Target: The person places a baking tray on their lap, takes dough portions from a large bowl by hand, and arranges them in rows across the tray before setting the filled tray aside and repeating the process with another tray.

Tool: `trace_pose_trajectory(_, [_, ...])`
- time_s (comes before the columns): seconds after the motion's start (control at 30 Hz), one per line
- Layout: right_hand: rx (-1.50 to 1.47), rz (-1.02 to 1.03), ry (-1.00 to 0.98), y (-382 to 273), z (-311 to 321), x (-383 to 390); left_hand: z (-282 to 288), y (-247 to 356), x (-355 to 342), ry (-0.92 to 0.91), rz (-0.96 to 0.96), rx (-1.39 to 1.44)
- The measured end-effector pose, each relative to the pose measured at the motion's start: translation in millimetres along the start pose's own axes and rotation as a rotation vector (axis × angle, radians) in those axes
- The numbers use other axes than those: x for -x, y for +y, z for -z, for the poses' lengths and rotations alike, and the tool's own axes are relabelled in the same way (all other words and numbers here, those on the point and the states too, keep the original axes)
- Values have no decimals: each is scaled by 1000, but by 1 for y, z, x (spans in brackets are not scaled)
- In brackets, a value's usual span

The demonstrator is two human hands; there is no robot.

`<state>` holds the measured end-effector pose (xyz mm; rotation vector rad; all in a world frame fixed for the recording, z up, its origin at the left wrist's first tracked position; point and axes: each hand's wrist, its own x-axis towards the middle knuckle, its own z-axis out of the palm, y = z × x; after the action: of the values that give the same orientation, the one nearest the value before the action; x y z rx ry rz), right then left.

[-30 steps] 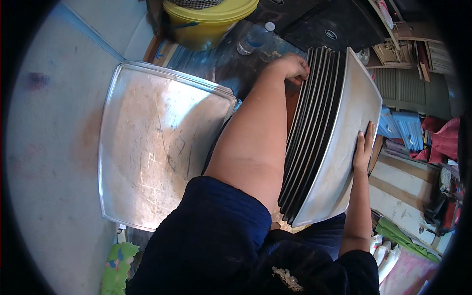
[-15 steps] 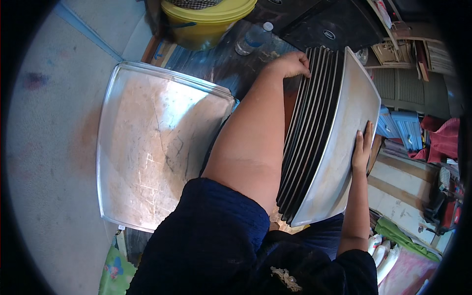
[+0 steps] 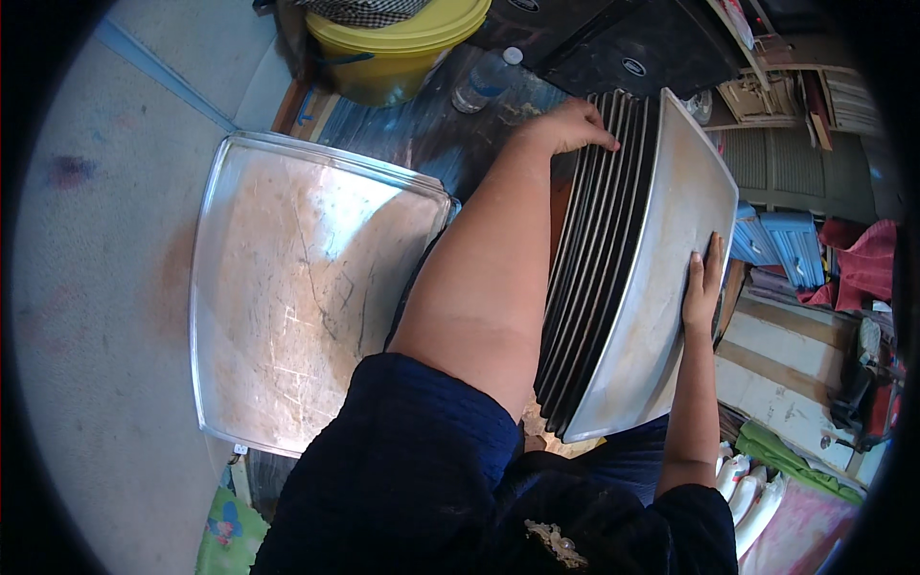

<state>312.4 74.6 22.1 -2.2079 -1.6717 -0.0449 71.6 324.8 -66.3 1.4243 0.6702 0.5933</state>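
A row of thin metal baking trays (image 3: pixel 661 278) stands on edge, close together, right of centre. My left hand (image 3: pixel 575 129) reaches across to the upper end of the row, its fingers bent and pinched at the tray edges. Which tray they hold is hard to make out. Flat against the pale outer face of the rightmost tray lies my right hand (image 3: pixel 704 287), fingers stretched out. Left of my left arm, more metal trays (image 3: pixel 278 287) lean against the wall, the front one scratched and shiny.
A yellow lidded bucket (image 3: pixel 393 57) and a clear plastic bottle (image 3: pixel 487 81) stand beyond my left arm. Black speaker-like boxes (image 3: pixel 642 57) are behind the tray row. Blue plastic drawers (image 3: pixel 791 249) and red cloth (image 3: pixel 858 264) lie to the right. A pale wall (image 3: pixel 105 278) borders the left.
My left hand's fingertips have shifted slightly right across the tray edges. My right hand stays flat on the outer tray. The whole view has moved a little.
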Motion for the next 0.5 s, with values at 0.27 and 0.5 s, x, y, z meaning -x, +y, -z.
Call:
trace_pose_trajectory(0.27, [62,13,-21,-56,2,2,-1,2,-5,14,-121,12])
trace_pose_trajectory(0.5, [78,10,24,-58,-1,2,-4,15,-4,-4,-37,103])
